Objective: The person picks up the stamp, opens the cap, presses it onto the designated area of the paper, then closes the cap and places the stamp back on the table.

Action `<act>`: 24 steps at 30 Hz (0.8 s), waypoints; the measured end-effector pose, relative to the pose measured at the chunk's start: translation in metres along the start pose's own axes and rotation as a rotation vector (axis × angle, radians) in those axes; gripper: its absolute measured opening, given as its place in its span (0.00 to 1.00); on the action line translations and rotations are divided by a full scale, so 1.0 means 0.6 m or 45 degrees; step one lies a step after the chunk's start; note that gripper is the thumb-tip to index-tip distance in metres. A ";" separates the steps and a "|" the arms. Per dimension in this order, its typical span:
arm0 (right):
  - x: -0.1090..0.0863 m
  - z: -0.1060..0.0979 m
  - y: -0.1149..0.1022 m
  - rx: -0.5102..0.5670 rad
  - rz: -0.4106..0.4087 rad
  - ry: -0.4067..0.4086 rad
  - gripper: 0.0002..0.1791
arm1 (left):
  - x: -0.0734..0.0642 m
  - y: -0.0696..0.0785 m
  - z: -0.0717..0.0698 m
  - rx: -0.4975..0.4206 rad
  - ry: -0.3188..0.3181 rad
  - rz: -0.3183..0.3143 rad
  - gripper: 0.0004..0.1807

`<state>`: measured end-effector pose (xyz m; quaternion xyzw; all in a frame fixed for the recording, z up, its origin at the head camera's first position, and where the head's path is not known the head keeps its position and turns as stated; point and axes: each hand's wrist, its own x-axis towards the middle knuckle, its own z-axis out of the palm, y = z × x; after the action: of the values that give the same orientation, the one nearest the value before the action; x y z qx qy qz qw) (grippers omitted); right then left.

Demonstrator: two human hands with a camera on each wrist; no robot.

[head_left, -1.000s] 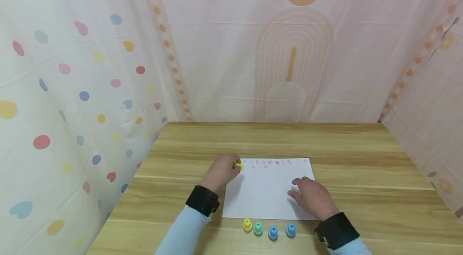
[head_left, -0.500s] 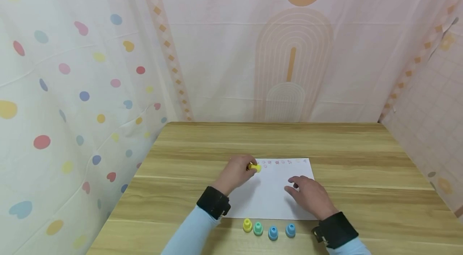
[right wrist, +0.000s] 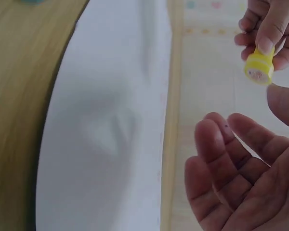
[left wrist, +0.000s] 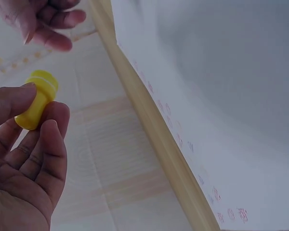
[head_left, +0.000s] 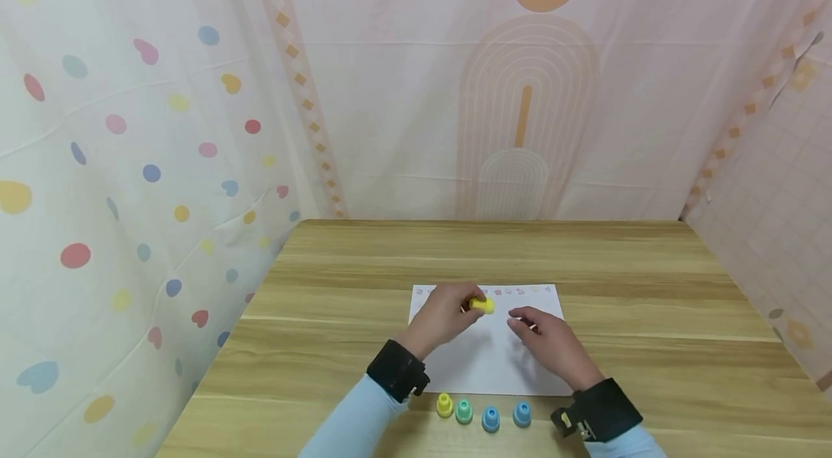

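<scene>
Between thumb and fingers my left hand [head_left: 448, 310] pinches a small yellow stamp [head_left: 483, 305], held tilted above the white paper [head_left: 481, 371]. In the right wrist view the patterned printing face of the stamp [right wrist: 259, 72] shows, turned toward my right hand. The left wrist view shows thumb and fingertips around the narrow handle of the stamp [left wrist: 36, 103]. My right hand [head_left: 552, 346] holds nothing; its fingers are loosely bent over the right part of the paper, a short gap from the stamp. Small red and purple prints [head_left: 510, 292] line the far edge of the paper.
In front of the paper's near edge stand small stamp-shaped pieces: a yellow one [head_left: 445, 404], a green one [head_left: 464, 411], a blue one [head_left: 490, 419] and another blue one [head_left: 522, 414]. They stand on a wooden table [head_left: 650, 313], with a patterned curtain [head_left: 403, 118] behind it.
My left hand has carried the yellow stamp rightward from the paper's far left corner to its middle, uncovering prints there. My right hand has shifted slightly left and up toward it.
</scene>
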<state>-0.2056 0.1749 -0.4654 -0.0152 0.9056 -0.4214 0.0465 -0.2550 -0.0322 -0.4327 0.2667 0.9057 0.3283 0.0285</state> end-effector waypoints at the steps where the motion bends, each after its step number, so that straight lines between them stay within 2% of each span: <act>1: 0.000 -0.001 -0.002 0.050 0.010 -0.009 0.22 | 0.000 0.003 0.001 -0.011 0.001 0.013 0.10; 4: -0.001 -0.003 -0.008 0.202 0.045 -0.030 0.23 | 0.000 0.010 0.006 -0.043 0.000 0.054 0.09; 10: 0.000 -0.003 -0.012 0.418 0.034 -0.044 0.22 | -0.001 0.018 0.017 -0.094 -0.015 0.096 0.09; 18: 0.002 -0.005 -0.013 0.528 0.018 -0.078 0.19 | -0.001 0.024 0.029 -0.102 -0.002 0.184 0.08; 24: 0.001 -0.007 -0.014 0.592 0.008 -0.069 0.19 | -0.004 0.025 0.032 -0.099 0.009 0.177 0.09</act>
<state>-0.2070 0.1726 -0.4565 -0.0126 0.7826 -0.6180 0.0744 -0.2415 -0.0130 -0.4389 0.3266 0.8716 0.3653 0.0126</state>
